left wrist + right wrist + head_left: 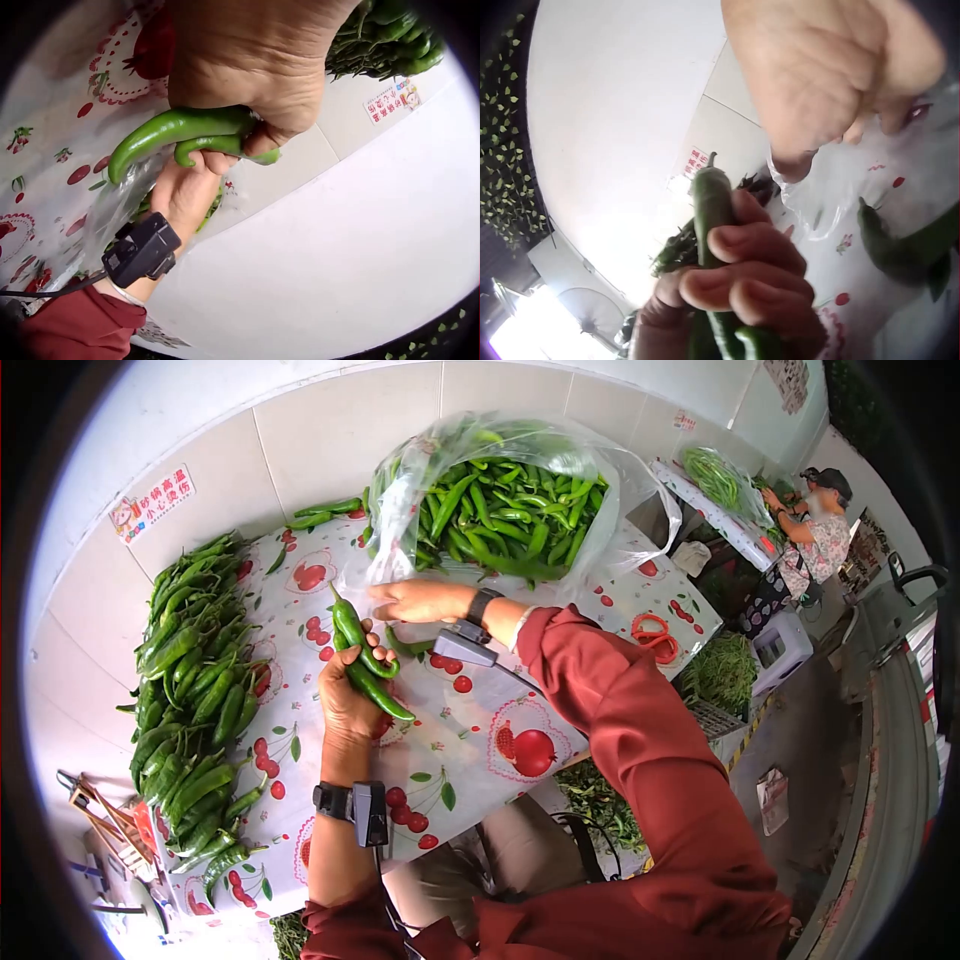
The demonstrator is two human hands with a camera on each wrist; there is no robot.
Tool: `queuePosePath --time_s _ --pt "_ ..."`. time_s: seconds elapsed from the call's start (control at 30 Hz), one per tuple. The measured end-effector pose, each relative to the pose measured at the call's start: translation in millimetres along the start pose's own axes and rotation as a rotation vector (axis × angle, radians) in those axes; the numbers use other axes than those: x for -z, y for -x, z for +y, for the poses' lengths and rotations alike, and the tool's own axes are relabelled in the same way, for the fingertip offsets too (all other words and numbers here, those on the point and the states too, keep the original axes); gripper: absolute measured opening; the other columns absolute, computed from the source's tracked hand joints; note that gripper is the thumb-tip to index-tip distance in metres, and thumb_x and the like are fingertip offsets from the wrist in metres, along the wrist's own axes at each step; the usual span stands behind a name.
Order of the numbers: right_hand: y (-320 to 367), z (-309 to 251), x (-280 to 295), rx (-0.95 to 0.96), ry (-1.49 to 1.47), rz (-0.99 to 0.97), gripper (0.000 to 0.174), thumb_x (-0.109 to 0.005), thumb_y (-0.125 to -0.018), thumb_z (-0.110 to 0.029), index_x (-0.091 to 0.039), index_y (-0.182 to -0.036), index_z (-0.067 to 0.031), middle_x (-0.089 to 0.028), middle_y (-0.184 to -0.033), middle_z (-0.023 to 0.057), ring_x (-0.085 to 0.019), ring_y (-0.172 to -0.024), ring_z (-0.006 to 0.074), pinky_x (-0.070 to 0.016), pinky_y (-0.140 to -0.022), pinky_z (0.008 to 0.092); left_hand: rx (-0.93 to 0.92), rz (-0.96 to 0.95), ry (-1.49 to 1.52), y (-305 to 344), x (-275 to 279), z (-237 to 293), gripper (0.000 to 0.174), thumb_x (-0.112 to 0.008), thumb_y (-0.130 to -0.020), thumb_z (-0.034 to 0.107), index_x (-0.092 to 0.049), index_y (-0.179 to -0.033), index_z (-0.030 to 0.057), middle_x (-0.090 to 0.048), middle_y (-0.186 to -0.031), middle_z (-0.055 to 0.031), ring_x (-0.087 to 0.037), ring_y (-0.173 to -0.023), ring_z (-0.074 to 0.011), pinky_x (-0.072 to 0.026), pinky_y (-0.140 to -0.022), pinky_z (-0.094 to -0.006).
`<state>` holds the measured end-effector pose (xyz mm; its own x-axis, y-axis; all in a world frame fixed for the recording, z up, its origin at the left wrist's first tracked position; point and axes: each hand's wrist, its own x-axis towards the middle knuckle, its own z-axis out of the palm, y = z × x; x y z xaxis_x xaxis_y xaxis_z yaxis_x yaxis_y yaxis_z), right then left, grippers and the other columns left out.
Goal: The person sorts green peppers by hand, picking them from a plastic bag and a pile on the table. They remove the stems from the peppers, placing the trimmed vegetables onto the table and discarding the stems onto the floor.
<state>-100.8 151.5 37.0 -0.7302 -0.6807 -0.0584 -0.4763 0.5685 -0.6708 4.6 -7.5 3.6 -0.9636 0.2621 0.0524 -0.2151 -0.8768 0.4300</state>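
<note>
My left hand grips two long green peppers, its fingers curled round their middles; in the left wrist view the peppers lie side by side, one longer. To the right of it, my right hand is at the near left edge of the clear plastic bag, which is full of green peppers. In the right wrist view the right hand pinches the bag's thin plastic. Another pepper lies on the table below that hand.
A long heap of green peppers lines the left side of the patterned tablecloth. A few peppers lie by the wall. Red scissors are on the right; another person is beyond.
</note>
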Motion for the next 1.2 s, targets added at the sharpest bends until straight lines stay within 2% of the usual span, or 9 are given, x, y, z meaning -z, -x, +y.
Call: queuePosePath --time_s 0.07,0.17,0.4,0.53,0.57,0.7,0.93,1.03,1.2 --pt "3.8 14.3 -4.5 0.013 -0.351 0.001 0.051 -0.052 -0.088 -0.021 -0.037 -0.131 0.0012 -0.047 -0.128 0.0172 -0.045 -0.116 0.0192 -0.0363 -0.095 0.0282 -0.009 0.029 0.003 -1.5 3.5 -0.4 0.041 -0.058 -0.072 0.004 -0.048 -0.111 -0.0034 -0.055 -0.083 -0.0083 -0.054 -0.071 -0.0176 -0.0455 -0.076 -0.0315" --pt "33.5 12.2 7.1 0.171 -0.199 0.123 0.039 -0.053 -0.087 -0.016 -0.049 -0.122 0.0014 -0.055 -0.119 0.0142 -0.052 -0.108 0.0170 -0.0397 -0.092 0.0272 -0.005 0.063 0.002 -2.2 1.1 -2.1 0.035 -0.056 -0.075 0.002 -0.048 -0.108 -0.0031 -0.053 -0.080 -0.0068 -0.051 -0.066 -0.0157 -0.0443 -0.072 -0.0299" --pt "108.8 12.3 47.1 0.052 -0.096 0.509 0.019 -0.061 -0.078 -0.013 -0.062 -0.091 0.0013 -0.064 -0.080 0.0055 -0.057 -0.070 0.0094 -0.0455 -0.064 0.0229 0.012 0.068 -0.002 -3.3 3.2 -3.6 0.031 -0.055 -0.077 0.002 -0.047 -0.106 -0.0021 -0.050 -0.077 -0.0047 -0.048 -0.063 -0.0137 -0.0433 -0.070 -0.0282" --pt "141.0 28.9 52.5 -0.093 0.140 0.334 0.030 -0.065 -0.073 -0.019 -0.060 -0.096 0.0000 -0.061 -0.088 0.0112 -0.058 -0.082 0.0189 -0.0457 -0.074 0.0300 0.002 0.085 -0.040 -4.7 6.9 -3.4 0.029 -0.056 -0.079 0.004 -0.047 -0.106 -0.0017 -0.049 -0.074 -0.0038 -0.050 -0.063 -0.0131 -0.0445 -0.070 -0.0285" --pt "146.4 31.1 49.1 -0.086 0.271 0.339 0.036 -0.066 -0.072 -0.022 -0.059 -0.099 -0.0012 -0.059 -0.096 0.0137 -0.057 -0.091 0.0268 -0.0445 -0.080 0.0348 0.008 0.065 -0.034 -5.8 9.6 -3.4 0.028 -0.056 -0.081 0.007 -0.047 -0.107 -0.0021 -0.049 -0.074 -0.0039 -0.050 -0.063 -0.0129 -0.0447 -0.070 -0.0285" --pt "146.6 54.7 30.1 -0.219 0.469 0.455 0.042 -0.063 -0.073 -0.019 -0.054 -0.111 -0.0068 -0.055 -0.104 0.0131 -0.054 -0.097 0.0318 -0.0436 -0.083 0.0379 0.007 0.022 -0.059 -2.9 7.2 -2.0 0.031 -0.054 -0.086 0.012 -0.045 -0.113 -0.0018 -0.051 -0.076 -0.0042 -0.050 -0.064 -0.0130 -0.0456 -0.069 -0.0289" --pt "138.5 53.6 42.0 -0.332 0.549 0.339 0.036 -0.064 -0.070 -0.015 -0.056 -0.103 -0.0059 -0.055 -0.098 0.0125 -0.054 -0.094 0.0304 -0.0440 -0.079 0.0376 -0.002 0.087 -0.047 -3.6 4.9 -3.1 0.035 -0.051 -0.086 0.007 -0.044 -0.120 0.0010 -0.057 -0.094 -0.0090 -0.056 -0.076 -0.0176 -0.0496 -0.078 -0.0338" --pt "145.8 44.7 51.5 -0.126 0.429 0.592 0.028 -0.066 -0.067 -0.007 -0.055 -0.093 -0.0036 -0.053 -0.088 0.0122 -0.054 -0.085 0.0298 -0.0436 -0.075 0.0372 0.026 0.058 -0.010 -4.1 7.4 -3.3 0.027 -0.049 -0.085 0.005 -0.044 -0.111 0.0010 -0.056 -0.096 -0.0109 -0.057 -0.080 -0.0193 -0.0521 -0.077 -0.0350" --pt "157.0 -9.5 64.5 -0.124 0.248 0.780 0.031 -0.059 -0.068 0.006 -0.050 -0.096 -0.0047 -0.054 -0.094 0.0116 -0.056 -0.082 0.0285 -0.0455 -0.068 0.0345 0.105 0.036 0.029 -4.8 9.0 -6.7 0.021 -0.052 -0.083 0.005 -0.047 -0.103 0.0001 -0.056 -0.097 -0.0111 -0.056 -0.079 -0.0188 -0.0514 -0.080 -0.0360"
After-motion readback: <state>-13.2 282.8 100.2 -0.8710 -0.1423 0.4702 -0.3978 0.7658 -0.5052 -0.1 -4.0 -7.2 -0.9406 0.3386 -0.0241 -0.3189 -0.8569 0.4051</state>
